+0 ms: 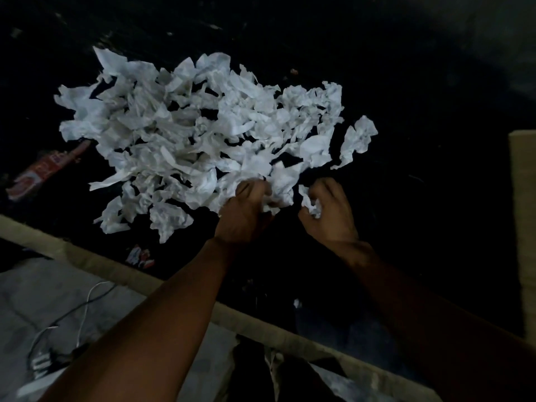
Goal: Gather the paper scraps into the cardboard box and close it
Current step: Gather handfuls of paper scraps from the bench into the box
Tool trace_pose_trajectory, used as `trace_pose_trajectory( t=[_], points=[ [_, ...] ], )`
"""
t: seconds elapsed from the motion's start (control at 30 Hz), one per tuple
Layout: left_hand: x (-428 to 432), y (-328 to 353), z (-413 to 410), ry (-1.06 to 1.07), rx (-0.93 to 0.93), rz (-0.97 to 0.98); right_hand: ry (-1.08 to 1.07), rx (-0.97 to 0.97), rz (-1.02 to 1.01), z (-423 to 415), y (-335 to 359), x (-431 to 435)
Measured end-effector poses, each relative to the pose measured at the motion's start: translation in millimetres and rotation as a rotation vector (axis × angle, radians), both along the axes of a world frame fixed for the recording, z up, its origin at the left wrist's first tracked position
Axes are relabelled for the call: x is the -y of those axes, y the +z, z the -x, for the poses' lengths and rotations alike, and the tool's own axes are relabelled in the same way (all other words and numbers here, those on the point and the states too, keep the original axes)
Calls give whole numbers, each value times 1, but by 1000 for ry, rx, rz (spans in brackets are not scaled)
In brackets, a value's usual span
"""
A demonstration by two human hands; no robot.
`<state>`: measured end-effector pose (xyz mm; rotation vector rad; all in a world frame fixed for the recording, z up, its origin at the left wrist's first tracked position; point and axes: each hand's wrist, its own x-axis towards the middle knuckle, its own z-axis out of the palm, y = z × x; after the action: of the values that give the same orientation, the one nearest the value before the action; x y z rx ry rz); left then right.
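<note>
Dozens of paper scraps [197, 132] lie heaped on the dark counter [406, 198]. They look light and soft, best scooped in bunches. At the near edge the left hand [246, 213] grips some and the right hand [330, 210] pinches one.

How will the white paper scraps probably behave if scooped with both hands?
The paper scraps look thin and crumpled, so they are probably very light and floppy. The heap is loose, with dark gaps, so pieces would likely slip out and scatter. The one in the right hand bunches small, so they likely compress easily.
</note>
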<state>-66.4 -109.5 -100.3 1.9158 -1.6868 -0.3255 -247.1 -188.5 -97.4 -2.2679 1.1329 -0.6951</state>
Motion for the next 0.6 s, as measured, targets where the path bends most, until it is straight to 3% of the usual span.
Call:
trace_pose_trajectory(
  t=[0.07,0.17,0.27,0.33,0.6],
  points=[
    [-1,2,2,-6,18,0,-13,-9,-22,0,5,-1],
    [-4,-1,1,1,245,41,-26,-43,53,1,3,-3],
    [-10,-1,6,104,349,6,-93,-137,144,2,1,-5],
    [-12,-2,12,115,314,9,-135,-170,186,3,0,-5],
    [-10,-2,21,62,0,36,-105,-63,32,3,-6,-4]
  ],
)
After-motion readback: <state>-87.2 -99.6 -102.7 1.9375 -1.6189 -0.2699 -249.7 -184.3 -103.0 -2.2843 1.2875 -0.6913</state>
